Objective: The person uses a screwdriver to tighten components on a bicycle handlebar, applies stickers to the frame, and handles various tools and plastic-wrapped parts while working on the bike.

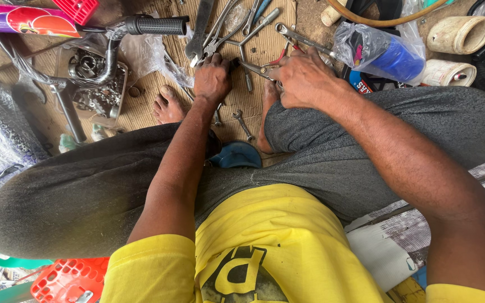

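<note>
A person in a yellow shirt is sitting over a woven brown floor mat (265, 50) strewn with tools. The left hand (213, 78) is curling closed, knuckles up, around a small dark part I cannot make out. The right hand (304, 78) is gripping slim steel pliers with red handles (259, 68), which are lying near the mat's middle, just beyond the knees. Their long axis is running nearly sideways, nose pointing left toward the left fist. This looks like a gripping step; the next move probably calls for steady squeeze.
</note>
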